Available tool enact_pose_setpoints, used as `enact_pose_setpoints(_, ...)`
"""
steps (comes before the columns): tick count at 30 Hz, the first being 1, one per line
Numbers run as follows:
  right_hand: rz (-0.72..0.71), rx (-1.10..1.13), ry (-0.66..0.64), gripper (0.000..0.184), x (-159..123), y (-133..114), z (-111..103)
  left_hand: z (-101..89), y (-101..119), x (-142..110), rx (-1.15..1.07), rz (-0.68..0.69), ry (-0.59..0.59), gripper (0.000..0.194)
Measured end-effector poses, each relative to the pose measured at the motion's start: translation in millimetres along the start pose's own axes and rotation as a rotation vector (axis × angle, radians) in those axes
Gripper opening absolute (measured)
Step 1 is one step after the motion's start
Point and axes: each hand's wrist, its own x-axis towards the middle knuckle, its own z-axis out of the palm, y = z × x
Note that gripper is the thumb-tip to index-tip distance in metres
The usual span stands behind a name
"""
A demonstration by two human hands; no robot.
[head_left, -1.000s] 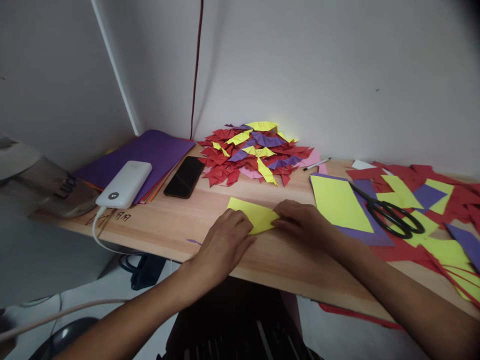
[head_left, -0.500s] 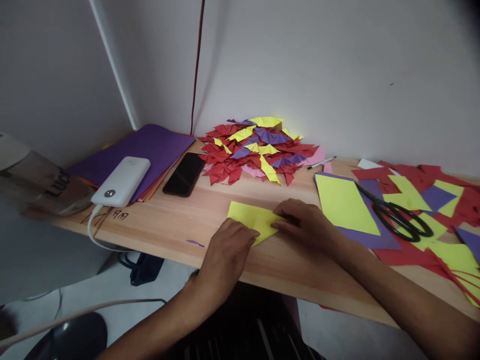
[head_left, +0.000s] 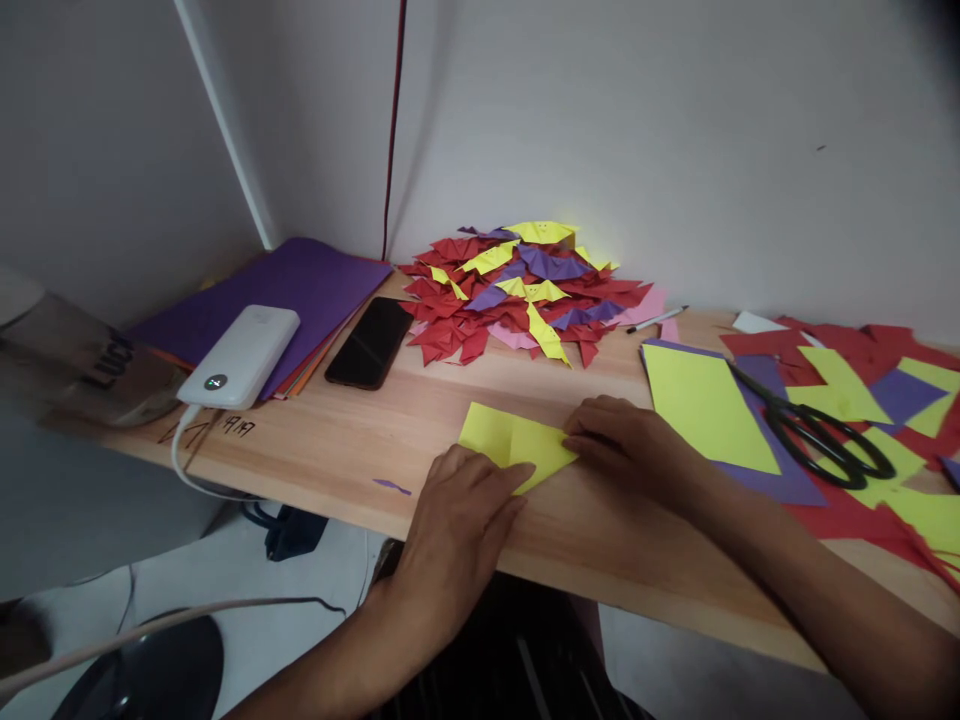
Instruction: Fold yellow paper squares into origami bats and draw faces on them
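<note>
1. At the far left, a translucent container (head_left: 97,375) with dark lettering stands by the wooden surface (head_left: 300,450); its outline is blurred.
2. A stack of colored paper (head_left: 322,275), purple on top with orange and red edges below, lies near the corner. The white power bank (head_left: 251,345) rests partly on it, with a white cable (head_left: 178,455) plugged into its near end.
3. The black smartphone (head_left: 370,343) lies flat just right of the stack.
4. A small purple scrap (head_left: 391,486) lies near the front edge, left of the left hand.
5. The left hand (head_left: 454,530) rests on the near-left part of the yellow paper (head_left: 514,440); whether its grip is closed on the paper cannot be told. The paper lies on the surface between the hands, a crease visible across it.
6. Behind it, a pile of folded paper shapes (head_left: 517,300), red, purple, yellow and pink, sits against the wall.
7. The right hand (head_left: 637,450) has its grip together, pinching the yellow paper's right corner.
8. A pen (head_left: 658,320) lies right of the pile.
9. Farther right, a yellow sheet (head_left: 709,405) lies on purple paper. Black-handled scissors (head_left: 821,430) lie beside it, over paper offcuts (head_left: 844,385).
</note>
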Motion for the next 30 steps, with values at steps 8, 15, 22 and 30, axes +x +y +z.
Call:
enact_pose_setpoints(8,0.088,-0.064,-0.008,0.020,-1.2,-3.7,2.5,-2.4,-0.3,0.3,0.119,0.043,-0.006,0.027)
enact_pose_setpoints(15,0.146,-0.109,0.025,0.018,-0.8,-6.0,4.2,4.3,-5.5,-5.5,0.211,0.041,0.046,0.031)
enact_pose_setpoints(22,0.166,-0.144,0.010,0.020,0.4,-6.6,5.1,9.5,-8.4,-7.1,0.309,0.060,0.102,0.033)
enact_pose_setpoints(30,0.189,-0.267,0.016,0.020,0.6,-11.3,6.4,10.7,-6.7,-8.5,0.404,0.077,0.092,0.035)
